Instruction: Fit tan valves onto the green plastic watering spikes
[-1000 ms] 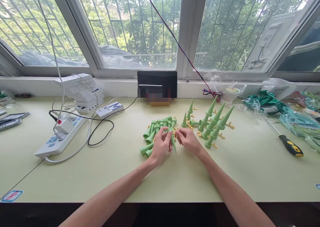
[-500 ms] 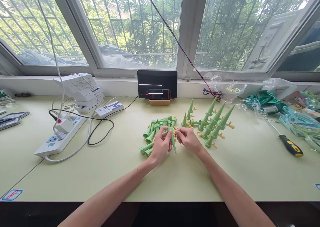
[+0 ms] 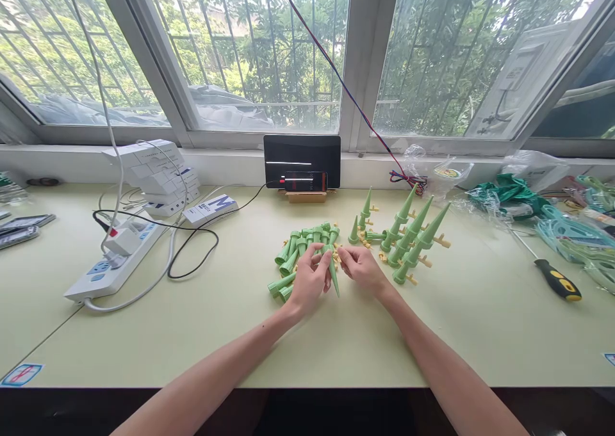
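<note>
Pale table, green cones, power strip, screwdriver

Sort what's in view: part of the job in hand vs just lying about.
Likely the job:
left hand, holding a green cone
right hand close by, grip unclear
loose green cones
stacked green cones with yellow fittings

Likely just lying about:
screwdriver
power strip
white boxes
dark screen
phone

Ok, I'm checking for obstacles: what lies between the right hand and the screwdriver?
Stacked green spikes with yellow valves stand just beyond the right hand, then pale tabletop reaches to the screwdriver, as the head view shows.
</note>
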